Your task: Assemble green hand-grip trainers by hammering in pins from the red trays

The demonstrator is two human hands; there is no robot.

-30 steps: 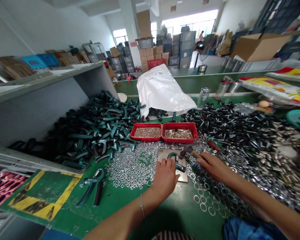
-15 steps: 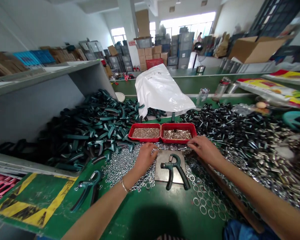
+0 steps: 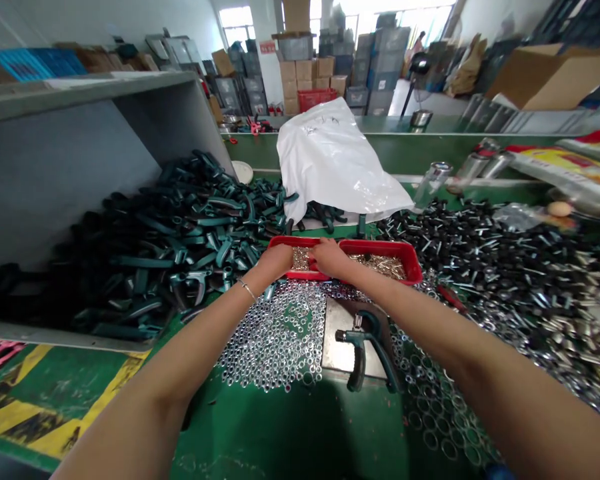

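Note:
My left hand (image 3: 277, 261) is at the left end of the left red tray (image 3: 300, 275), with its fingers hidden behind the back of the hand. My right hand (image 3: 330, 257) reaches into the same tray from the right. Its fingertips are together at the small metal parts (image 3: 301, 258); whatever they hold is too small to make out. Nearer to me, a dark green hand grip strengthener (image 3: 365, 343) with a spring lies across a metal plate (image 3: 336, 347), touched by neither hand. The right red tray (image 3: 411, 263) holds metal pins (image 3: 385, 265).
Green handles (image 3: 220, 220) are heaped at the left, by a grey shelf (image 3: 180, 100). Small rings (image 3: 275, 340) spread left of the plate, larger rings (image 3: 445, 423) to its right. Black-headed parts (image 3: 490, 247) cover the right side. A white bag (image 3: 335, 160) stands behind the trays.
My right hand has moved left from beside the right tray into the left tray. My left hand has moved forward to that tray's left end. The view has shifted too.

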